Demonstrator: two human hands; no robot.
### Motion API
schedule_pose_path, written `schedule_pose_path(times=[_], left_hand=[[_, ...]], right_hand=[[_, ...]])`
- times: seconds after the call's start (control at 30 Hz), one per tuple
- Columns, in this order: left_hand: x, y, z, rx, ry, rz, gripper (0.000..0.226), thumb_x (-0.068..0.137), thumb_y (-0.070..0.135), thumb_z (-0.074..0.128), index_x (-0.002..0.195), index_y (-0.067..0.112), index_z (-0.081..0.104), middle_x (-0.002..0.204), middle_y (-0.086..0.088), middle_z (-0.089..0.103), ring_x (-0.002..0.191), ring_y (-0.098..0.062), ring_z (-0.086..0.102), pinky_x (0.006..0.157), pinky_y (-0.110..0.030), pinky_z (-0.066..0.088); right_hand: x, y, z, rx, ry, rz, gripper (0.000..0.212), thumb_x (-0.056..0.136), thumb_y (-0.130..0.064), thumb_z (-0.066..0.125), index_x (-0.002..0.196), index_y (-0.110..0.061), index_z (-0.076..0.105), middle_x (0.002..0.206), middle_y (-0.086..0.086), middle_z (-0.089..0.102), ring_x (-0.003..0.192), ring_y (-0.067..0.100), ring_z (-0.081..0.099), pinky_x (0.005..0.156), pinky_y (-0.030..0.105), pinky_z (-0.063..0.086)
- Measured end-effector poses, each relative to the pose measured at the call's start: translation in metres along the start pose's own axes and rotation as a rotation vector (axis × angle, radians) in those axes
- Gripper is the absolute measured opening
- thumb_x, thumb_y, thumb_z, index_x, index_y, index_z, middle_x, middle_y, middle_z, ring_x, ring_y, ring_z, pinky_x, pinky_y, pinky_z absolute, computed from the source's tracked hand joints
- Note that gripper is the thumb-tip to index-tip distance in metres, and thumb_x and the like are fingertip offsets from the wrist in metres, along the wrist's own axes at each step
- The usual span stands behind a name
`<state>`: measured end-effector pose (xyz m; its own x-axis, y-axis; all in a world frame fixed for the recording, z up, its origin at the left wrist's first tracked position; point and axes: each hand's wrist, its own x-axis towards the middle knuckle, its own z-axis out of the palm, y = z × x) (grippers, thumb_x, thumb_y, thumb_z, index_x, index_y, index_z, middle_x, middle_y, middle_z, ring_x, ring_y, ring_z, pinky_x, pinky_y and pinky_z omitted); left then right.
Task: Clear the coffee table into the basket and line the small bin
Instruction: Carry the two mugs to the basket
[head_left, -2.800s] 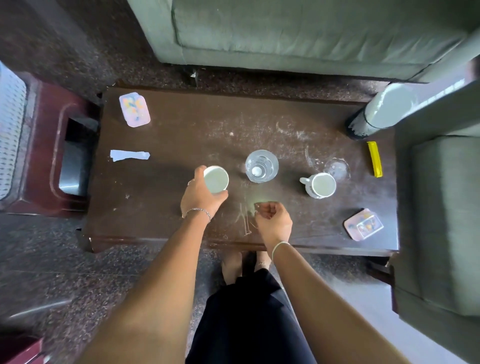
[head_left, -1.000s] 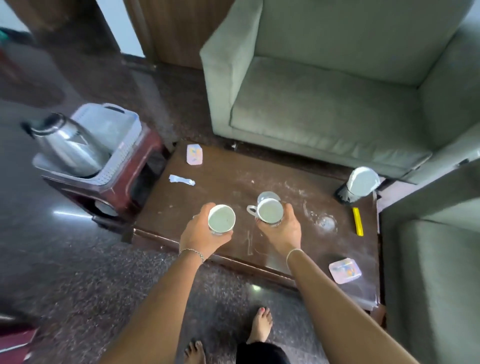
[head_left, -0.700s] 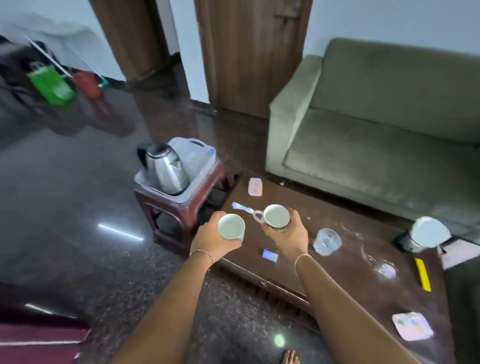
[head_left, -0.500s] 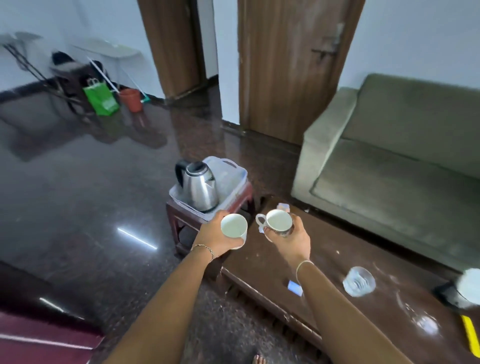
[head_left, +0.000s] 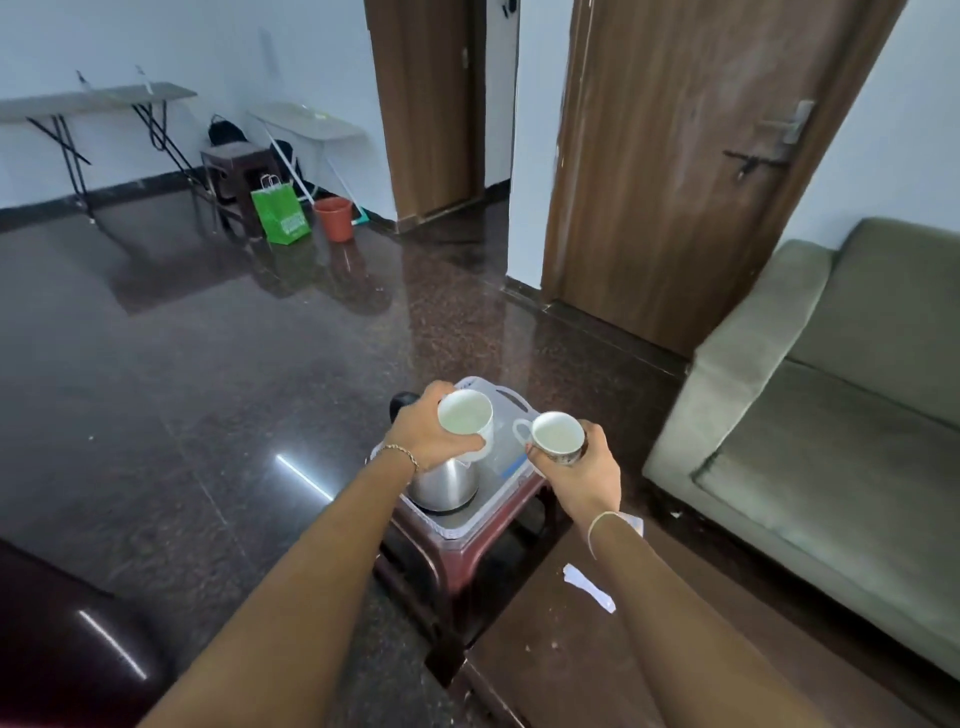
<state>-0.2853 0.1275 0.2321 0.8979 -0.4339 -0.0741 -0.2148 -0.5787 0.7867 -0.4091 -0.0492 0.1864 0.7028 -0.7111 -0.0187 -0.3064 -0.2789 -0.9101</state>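
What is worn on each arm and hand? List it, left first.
Both forearms are bare, with no sleeves in view and no gloves. The left hand has a thin chain bracelet at the wrist. The right hand has a plain pale band round the wrist.

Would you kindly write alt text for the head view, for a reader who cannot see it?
The left hand holds a white cup and the right hand a white mug over a pale plastic basket, which holds a steel kettle and sits on a dark red stool beside the coffee table.
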Motion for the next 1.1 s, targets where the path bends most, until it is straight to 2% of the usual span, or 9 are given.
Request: schedule_pose_path(times=[0.07,0.17,0.27,0.4,0.63,0.77,0.87,1.0,1.1], left_hand=[[0.025,0.001,-0.002,-0.016,0.013,-0.002,0.06,0.058,0.032,0.086,0.106,0.033,0.052,0.104,0.008,0.061,0.097,-0.017,0.059,0.077,-0.027,0.05],[0.06,-0.001,-0.005,-0.005,0.009,-0.028,0.061,0.054,0.037,0.084,0.106,0.037,0.051,0.107,0.006,0.062,0.099,-0.02,0.06,0.086,-0.038,0.054],[0.097,-0.005,-0.006,0.014,-0.031,-0.034,0.063,0.053,0.041,0.083,0.106,0.04,0.05,0.109,0.006,0.061,0.099,-0.02,0.059,0.087,-0.037,0.052],[0.15,-0.014,-0.004,0.018,-0.098,-0.006,0.064,0.053,0.041,0.084,0.107,0.04,0.049,0.109,0.008,0.06,0.097,-0.017,0.058,0.078,-0.029,0.046],[0.245,-0.048,0.003,0.255,-0.343,0.093,0.071,0.063,0.039,0.082,0.12,0.034,0.039,0.113,0.0,0.059,0.1,-0.026,0.057,0.087,-0.042,0.051],[0.288,-0.077,0.017,0.36,-0.494,0.173,0.075,0.063,0.035,0.084,0.124,0.034,0.04,0.116,0.001,0.06,0.101,-0.026,0.058,0.085,-0.042,0.051],[0.313,-0.102,0.034,0.421,-0.576,0.239,0.074,0.059,0.035,0.085,0.12,0.037,0.042,0.115,0.003,0.061,0.1,-0.024,0.058,0.081,-0.039,0.051],[0.337,-0.132,0.061,0.515,-0.677,0.3,0.077,0.058,0.036,0.085,0.121,0.037,0.041,0.113,0.002,0.063,0.097,-0.026,0.06,0.075,-0.035,0.049],[0.35,-0.154,0.081,0.599,-0.726,0.329,0.076,0.059,0.036,0.084,0.122,0.035,0.041,0.109,-0.001,0.065,0.094,-0.028,0.061,0.071,-0.035,0.049]], right_hand=[[0.022,-0.002,0.008,-0.015,-0.01,0.009,0.064,0.054,-0.064,0.078,0.105,-0.043,0.045,0.096,-0.016,0.063,0.09,0.01,0.062,0.08,0.032,0.052],[0.048,-0.006,0.022,-0.04,-0.017,0.03,0.069,0.055,-0.062,0.079,0.111,-0.039,0.047,0.093,-0.018,0.059,0.088,0.011,0.06,0.078,0.03,0.05],[0.072,-0.009,0.037,-0.083,-0.021,0.039,0.068,0.055,-0.06,0.08,0.11,-0.036,0.048,0.095,-0.015,0.061,0.087,0.012,0.06,0.076,0.028,0.048],[0.102,-0.006,0.06,-0.122,0.013,0.08,0.065,0.055,-0.061,0.08,0.104,-0.035,0.046,0.096,-0.012,0.063,0.087,0.014,0.062,0.075,0.029,0.05],[0.147,0.006,0.112,-0.143,0.097,0.209,0.061,0.061,-0.055,0.078,0.108,-0.033,0.046,0.094,-0.011,0.062,0.085,0.014,0.06,0.069,0.025,0.041],[0.167,0.023,0.144,-0.209,0.088,0.239,0.067,0.066,-0.049,0.079,0.122,-0.029,0.049,0.102,-0.009,0.063,0.091,0.014,0.057,0.075,0.026,0.043],[0.178,0.042,0.167,-0.222,0.088,0.322,0.067,0.064,-0.048,0.081,0.119,-0.026,0.051,0.106,-0.005,0.065,0.097,0.018,0.06,0.081,0.032,0.049],[0.188,0.067,0.193,-0.227,0.068,0.386,0.065,0.063,-0.045,0.084,0.115,-0.028,0.049,0.096,-0.009,0.062,0.09,0.018,0.06,0.073,0.029,0.046],[0.197,0.089,0.208,-0.238,0.045,0.415,0.064,0.065,-0.041,0.083,0.116,-0.025,0.047,0.1,-0.006,0.061,0.092,0.021,0.06,0.074,0.031,0.047]])
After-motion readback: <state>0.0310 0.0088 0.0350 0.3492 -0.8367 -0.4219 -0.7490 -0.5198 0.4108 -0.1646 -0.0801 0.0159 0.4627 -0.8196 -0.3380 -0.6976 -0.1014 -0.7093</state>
